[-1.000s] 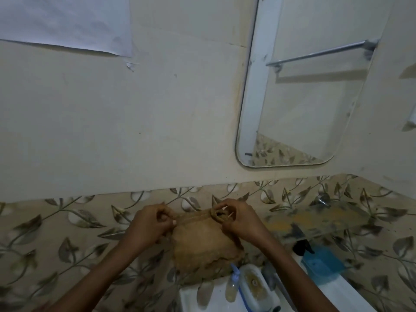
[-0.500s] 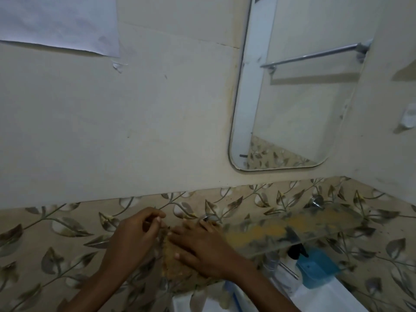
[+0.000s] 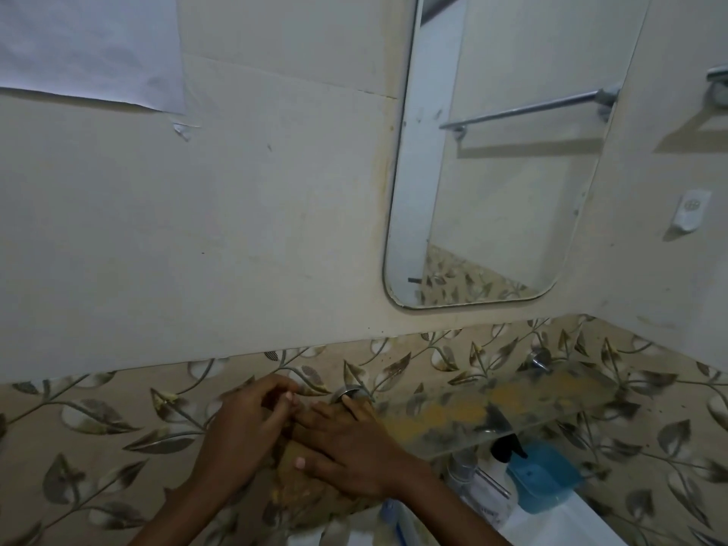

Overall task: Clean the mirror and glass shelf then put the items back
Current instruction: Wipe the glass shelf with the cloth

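Both hands meet at the left end of the clear glass shelf, which juts from the leaf-patterned tiled wall and is smeared along its length with yellow-brown grime; the right hand lies flat, fingers spread and pressed down on a tan, coarse-looking cloth that covers the shelf's left end and hangs below it; the left hand sits just beside it, touching, its fingers curled in narrow at the cloth's upper edge, though whether they actually pinch the fabric is hard to tell. A round metal bracket shows just above the right fingertips, against the tiles. Above and to the right hangs the rounded-corner rectangular wall mirror, reflecting a chrome towel rail. Under the shelf's right part stand a blue plastic soap dish and a white pump bottle with a black nozzle, on the rim of a white basin. A white paper sheet is stuck to the cream wall at upper left.
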A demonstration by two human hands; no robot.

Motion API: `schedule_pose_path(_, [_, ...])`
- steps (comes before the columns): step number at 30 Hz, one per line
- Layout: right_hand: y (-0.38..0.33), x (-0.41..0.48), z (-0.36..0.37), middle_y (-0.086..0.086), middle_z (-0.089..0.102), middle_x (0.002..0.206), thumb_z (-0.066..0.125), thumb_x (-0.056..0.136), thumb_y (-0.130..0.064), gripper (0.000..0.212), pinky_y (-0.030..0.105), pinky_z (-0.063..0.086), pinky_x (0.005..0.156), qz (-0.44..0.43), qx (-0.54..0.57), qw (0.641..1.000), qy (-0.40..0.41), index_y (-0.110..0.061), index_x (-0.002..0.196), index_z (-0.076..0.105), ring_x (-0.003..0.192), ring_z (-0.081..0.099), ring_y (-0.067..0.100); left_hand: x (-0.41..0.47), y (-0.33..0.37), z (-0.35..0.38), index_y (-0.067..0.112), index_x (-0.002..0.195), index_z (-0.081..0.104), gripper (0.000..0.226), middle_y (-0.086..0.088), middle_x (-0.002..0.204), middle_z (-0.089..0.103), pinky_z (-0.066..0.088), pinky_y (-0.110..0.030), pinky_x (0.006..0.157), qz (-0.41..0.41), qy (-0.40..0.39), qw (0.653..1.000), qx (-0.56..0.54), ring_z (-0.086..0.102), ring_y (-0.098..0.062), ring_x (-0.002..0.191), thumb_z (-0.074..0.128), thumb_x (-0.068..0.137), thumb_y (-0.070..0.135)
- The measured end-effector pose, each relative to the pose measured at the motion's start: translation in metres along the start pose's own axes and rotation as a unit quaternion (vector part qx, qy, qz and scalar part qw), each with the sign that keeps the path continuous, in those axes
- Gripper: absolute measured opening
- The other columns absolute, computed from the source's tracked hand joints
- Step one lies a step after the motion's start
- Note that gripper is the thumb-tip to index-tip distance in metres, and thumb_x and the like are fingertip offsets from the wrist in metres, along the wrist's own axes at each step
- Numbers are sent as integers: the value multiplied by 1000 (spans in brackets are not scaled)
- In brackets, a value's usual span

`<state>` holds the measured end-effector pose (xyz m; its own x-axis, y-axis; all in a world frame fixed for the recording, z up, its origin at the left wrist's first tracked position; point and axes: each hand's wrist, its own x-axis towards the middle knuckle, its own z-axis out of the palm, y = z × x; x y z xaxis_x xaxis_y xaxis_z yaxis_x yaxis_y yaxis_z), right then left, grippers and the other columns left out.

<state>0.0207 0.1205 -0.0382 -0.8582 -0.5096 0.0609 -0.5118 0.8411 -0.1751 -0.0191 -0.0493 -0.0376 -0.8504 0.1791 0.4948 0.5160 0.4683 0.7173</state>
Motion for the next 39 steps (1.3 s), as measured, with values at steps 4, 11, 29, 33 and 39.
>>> schedule_pose_path(4, [13, -4, 0, -22, -3, 154, 24, 97, -48, 51, 49, -8, 116, 30, -7, 999, -14, -36, 146, 16, 145, 3, 15, 1, 0, 2, 41, 77, 62, 33, 18, 79, 68, 56, -34, 68, 16, 0, 1000, 0, 63, 4, 75, 63, 85, 10])
schedule_pose_path(11, [30, -13, 2, -14, 9, 157, 24, 94, -51, 53, 43, -9, 115, 37, -2, 999, -9, -37, 145, 16, 144, -5, 5, 4, 1, 8, 30, 81, 66, 25, 20, 82, 66, 42, -15, 64, 50, -7, 999, 5, 56, 13, 88, 61, 85, 6])
schedule_pose_path(29, [101, -57, -2, -30, 1, 149, -1, 78, -69, 68, 37, -5, 116, 108, -28, 994, 12, -47, 141, 11, 143, -6, 7, 10, -7, 19, 27, 79, 67, 27, 17, 81, 68, 44, -5, 64, 60, -16, 998, -23, 60, 4, 86, 60, 85, 1])
schedule_pose_path(33, [108, -64, -8, -25, 6, 153, 16, 90, -58, 53, 36, -2, 114, 139, -23, 990, 3, -46, 142, 14, 144, -3, 9, 11, -2, 26, 26, 81, 68, 20, 16, 85, 67, 44, -17, 65, 58, -20, 998, -27, 59, 4, 87, 61, 85, 7])
schedule_pose_path(39, [128, -81, -13, -21, 14, 154, -5, 67, -81, 83, 41, 1, 115, 196, 4, 980, 35, -48, 140, 16, 143, 2, 8, 7, 8, 32, 27, 81, 66, 23, 18, 85, 65, 45, -17, 66, 61, -31, 997, -38, 59, 4, 86, 61, 86, 5])
